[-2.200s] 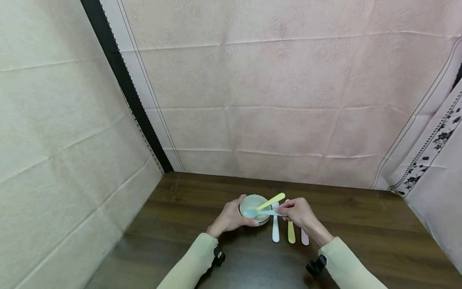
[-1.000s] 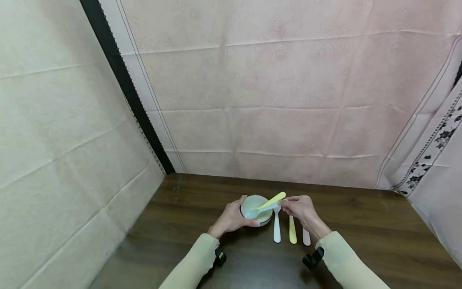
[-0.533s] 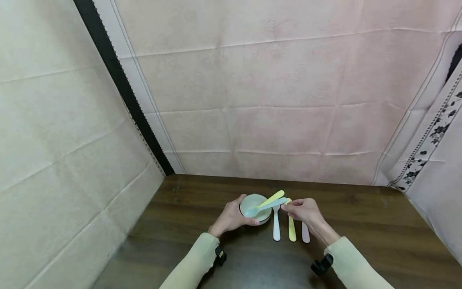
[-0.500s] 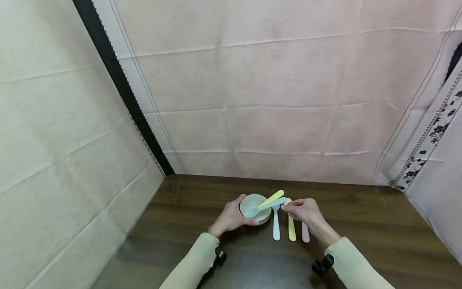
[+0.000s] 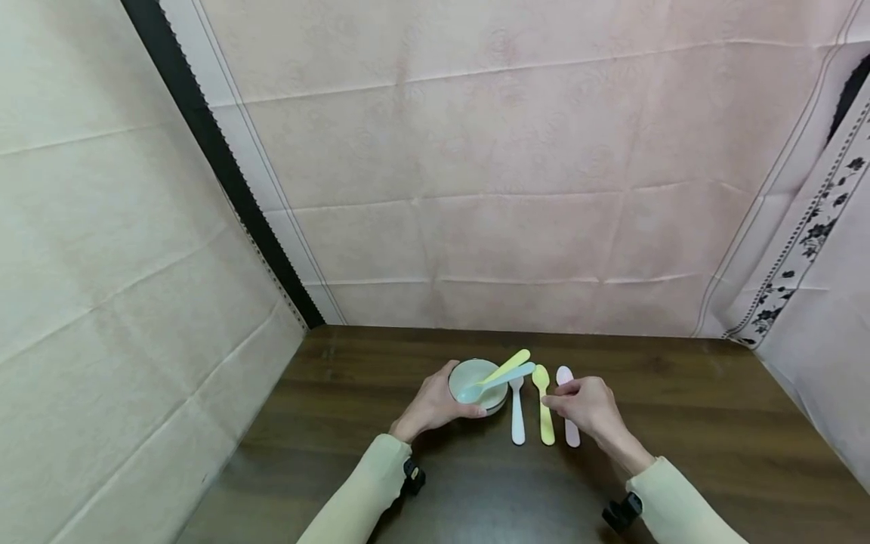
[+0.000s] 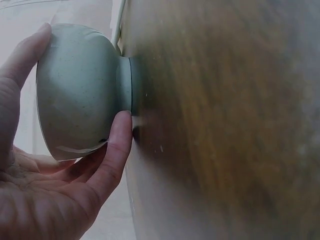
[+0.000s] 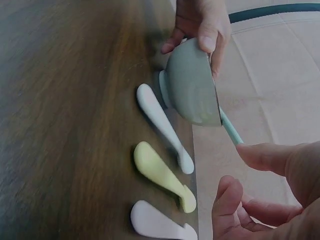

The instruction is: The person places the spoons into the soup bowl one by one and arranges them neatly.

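Observation:
My left hand [image 5: 435, 400] grips a pale green bowl [image 5: 469, 373] by its side; in the left wrist view a fingertip touches the foot of the bowl [image 6: 80, 85]. A light blue spoon [image 5: 511, 375] lies in the bowl with its handle over the right rim. Beside it a yellow utensil [image 5: 516, 360] leans the same way, its inner end partly covered. Holding nothing, my right hand [image 5: 590, 408] hovers over a yellow spoon [image 5: 547, 427] and a pink spoon [image 5: 572, 434], thumb and fingers apart in the right wrist view.
A pale blue fork [image 5: 518, 423] lies on the brown wooden table [image 5: 476, 491] just right of the bowl, in a row with the yellow and pink spoons. Cloth walls [image 5: 510, 189] stand behind the table and along both sides.
My right hand has let go of the light blue spoon, leaving it on the bowl, and has moved right over the spoons on the table. My left hand keeps its hold.

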`<state>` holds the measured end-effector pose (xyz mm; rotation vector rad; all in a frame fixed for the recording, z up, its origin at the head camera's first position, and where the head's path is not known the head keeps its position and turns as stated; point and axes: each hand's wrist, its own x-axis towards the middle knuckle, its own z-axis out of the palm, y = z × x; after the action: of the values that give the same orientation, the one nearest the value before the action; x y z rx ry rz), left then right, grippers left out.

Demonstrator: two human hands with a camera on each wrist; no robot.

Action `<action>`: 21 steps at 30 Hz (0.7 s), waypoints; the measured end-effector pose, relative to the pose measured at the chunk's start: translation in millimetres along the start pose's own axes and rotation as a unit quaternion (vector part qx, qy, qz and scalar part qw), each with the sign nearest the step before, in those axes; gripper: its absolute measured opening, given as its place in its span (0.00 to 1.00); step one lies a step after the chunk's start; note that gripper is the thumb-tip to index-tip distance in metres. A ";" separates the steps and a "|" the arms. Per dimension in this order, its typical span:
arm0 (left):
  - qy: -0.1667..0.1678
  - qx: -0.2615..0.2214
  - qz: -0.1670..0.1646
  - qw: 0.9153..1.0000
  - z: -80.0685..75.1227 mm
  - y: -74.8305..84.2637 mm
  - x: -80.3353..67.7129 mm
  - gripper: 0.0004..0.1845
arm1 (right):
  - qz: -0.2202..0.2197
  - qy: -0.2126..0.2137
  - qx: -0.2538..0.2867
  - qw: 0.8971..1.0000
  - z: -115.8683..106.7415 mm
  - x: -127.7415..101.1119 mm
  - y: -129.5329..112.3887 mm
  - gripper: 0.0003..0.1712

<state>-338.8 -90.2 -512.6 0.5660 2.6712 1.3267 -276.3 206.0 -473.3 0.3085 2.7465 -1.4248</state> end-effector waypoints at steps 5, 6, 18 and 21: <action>0.000 0.005 -0.006 1.000 0.1 -0.5 -0.8 0.52 | -0.013 0.008 -0.025 1.000 -1.3 -4.8 2.6 0.19; -0.002 0.006 -0.010 1.000 0.1 -0.1 -1.3 0.53 | -0.015 0.010 -0.030 0.999 -1.4 -5.7 3.4 0.19; -0.011 0.011 -0.052 0.999 2.5 4.4 -3.3 0.65 | -0.034 0.033 -0.075 0.996 -3.6 -13.3 16.6 0.15; -0.010 0.011 -0.052 0.999 3.7 4.6 -2.2 0.66 | -0.031 0.032 -0.082 0.996 -3.8 -13.7 20.3 0.14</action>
<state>-334.4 -85.8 -511.4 0.4335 2.6628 1.2596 -258.8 218.3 -485.8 0.2697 2.9246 -1.2125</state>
